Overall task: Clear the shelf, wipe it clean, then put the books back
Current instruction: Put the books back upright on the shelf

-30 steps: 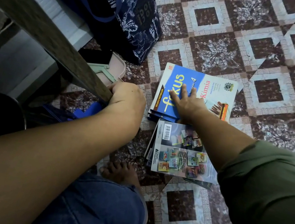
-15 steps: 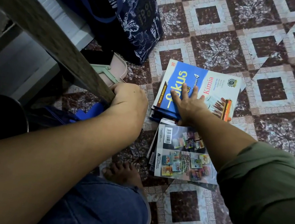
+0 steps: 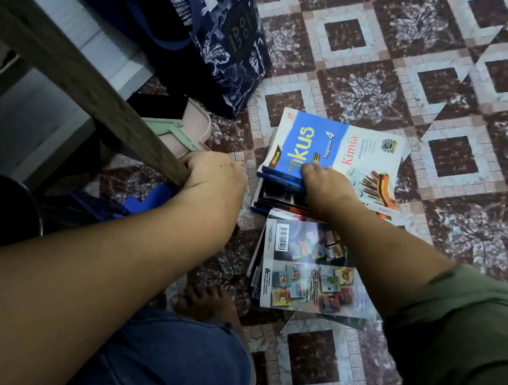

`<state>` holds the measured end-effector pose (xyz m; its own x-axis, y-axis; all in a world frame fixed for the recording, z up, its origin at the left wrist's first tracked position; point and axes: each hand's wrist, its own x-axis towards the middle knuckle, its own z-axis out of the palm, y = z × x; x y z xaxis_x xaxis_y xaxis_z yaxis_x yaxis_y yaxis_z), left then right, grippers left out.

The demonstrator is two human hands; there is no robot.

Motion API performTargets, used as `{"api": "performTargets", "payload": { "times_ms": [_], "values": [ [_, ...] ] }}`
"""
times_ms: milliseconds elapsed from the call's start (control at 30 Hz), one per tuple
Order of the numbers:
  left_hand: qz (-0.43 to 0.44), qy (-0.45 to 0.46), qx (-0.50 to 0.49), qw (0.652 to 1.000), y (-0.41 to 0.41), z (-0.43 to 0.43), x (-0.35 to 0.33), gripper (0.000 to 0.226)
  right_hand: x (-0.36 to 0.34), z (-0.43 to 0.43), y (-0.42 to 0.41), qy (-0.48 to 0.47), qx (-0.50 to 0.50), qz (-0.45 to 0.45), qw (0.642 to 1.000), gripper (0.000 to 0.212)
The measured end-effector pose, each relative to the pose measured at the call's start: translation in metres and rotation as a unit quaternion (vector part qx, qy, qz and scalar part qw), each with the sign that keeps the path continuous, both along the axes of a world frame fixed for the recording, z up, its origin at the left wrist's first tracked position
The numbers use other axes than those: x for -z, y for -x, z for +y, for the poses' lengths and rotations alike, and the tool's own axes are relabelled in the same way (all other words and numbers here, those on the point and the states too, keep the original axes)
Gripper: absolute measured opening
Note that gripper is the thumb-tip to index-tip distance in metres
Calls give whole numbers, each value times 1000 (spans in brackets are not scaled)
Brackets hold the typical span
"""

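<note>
both hands down among the floor books

closest in, a knee in blue denim jeans [image 3: 168, 364] and a bare foot [image 3: 209, 303] rest on the maroon and white patterned tile floor [image 3: 466, 94]. just past the foot lies a low stack of glossy paperback books [image 3: 316, 271], back cover up, barcode showing. the right hand [image 3: 324, 188], coming out of an olive green sleeve [image 3: 472, 349], reaches over that stack to a second pile lying right against its far side, topped by a blue and white paperback book [image 3: 339, 146] marked "kimia". the fingers curl over the cover's near edge and seem to grip the top few books, though the thumb is hidden. to the left, the left hand [image 3: 215, 175] is wrapped round the end of a dark wooden shelf board [image 3: 80, 70] that slants away to the upper left. beyond it sits a pale pink and green plastic piece [image 3: 189, 126], then a navy printed tote bag [image 3: 192, 12].
</note>
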<state>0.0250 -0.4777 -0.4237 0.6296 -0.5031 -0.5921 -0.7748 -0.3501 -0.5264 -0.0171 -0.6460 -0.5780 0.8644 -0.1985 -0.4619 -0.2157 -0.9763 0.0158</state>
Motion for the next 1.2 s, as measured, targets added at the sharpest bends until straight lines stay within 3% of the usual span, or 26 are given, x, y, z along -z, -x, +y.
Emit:
{"api": "performTargets", "payload": {
  "times_ms": [67,167,233,300,367,433,533,700,833,967,1067,1200],
  "values": [
    [44,28,-14,999,2,-3,-4,31,-13,-8,0,-19,36,-24,999,32],
    [63,194,-36,978,9,-3,-19,30,-66,-17,2,-16,49,-86,995,29],
    [14,341,3,940,8,-1,-20,46,-109,-17,9,-5,32,-98,995,24],
    [-34,429,53,901,5,-3,-25,63,-152,-7,23,-9,4,-109,994,22],
    [-38,440,98,892,9,-7,-40,60,-189,8,44,-12,-24,-106,994,24],
    [4,392,116,912,20,-11,-64,43,-220,23,65,-29,-43,-113,992,28],
    [65,310,17,948,33,-5,-91,36,-252,39,95,-74,-12,-122,990,28],
    [74,321,21,944,53,55,-135,36,-266,67,144,-48,16,-197,979,35],
    [67,341,-43,936,72,117,-183,34,-289,97,151,-69,-48,-254,964,31],
    [-11,407,-64,911,82,184,-238,24,-333,143,131,-32,-126,-390,912,29],
    [-111,480,-65,868,87,237,-278,16,-373,184,106,-47,-149,-476,866,28],
    [-262,508,-68,818,83,313,-320,23,-426,254,58,-83,-211,-556,800,35]
  ]
}}
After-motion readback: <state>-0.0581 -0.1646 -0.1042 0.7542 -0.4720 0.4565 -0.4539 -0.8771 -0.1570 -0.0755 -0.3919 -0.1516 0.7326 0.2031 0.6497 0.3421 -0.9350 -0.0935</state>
